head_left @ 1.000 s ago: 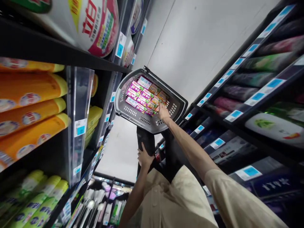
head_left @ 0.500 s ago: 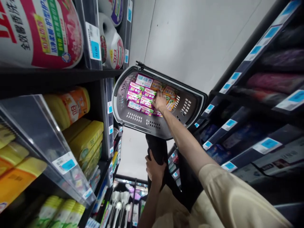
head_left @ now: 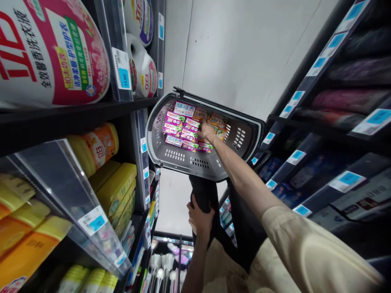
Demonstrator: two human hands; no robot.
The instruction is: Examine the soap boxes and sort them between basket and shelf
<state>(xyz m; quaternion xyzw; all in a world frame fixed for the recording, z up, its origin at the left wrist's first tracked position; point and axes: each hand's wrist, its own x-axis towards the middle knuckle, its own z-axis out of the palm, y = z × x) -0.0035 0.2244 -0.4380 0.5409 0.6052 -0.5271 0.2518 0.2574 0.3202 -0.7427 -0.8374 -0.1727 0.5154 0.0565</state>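
A grey shopping basket [head_left: 183, 156] sits on the floor of a shop aisle, packed with several pink, orange and blue boxes [head_left: 180, 128]. My right hand [head_left: 207, 130] reaches into the basket with its fingers curled down onto the boxes near the middle; what it grips is hidden. My left hand [head_left: 200, 217] rests closed over my dark trouser knee [head_left: 203, 195], below the basket in the picture.
Black shelves line both sides of the aisle. On the left stand large detergent bags [head_left: 51, 57], orange and yellow bottles [head_left: 100, 148] and clear dividers [head_left: 76, 191]. The right shelves [head_left: 330, 134] carry dark packets with blue price tags. Pale floor [head_left: 244, 53] lies beyond the basket.
My right hand has gone from the basket's near rim further in, onto the boxes. The view has swung, bringing the detergent bags closer. My left hand stays on the knee.
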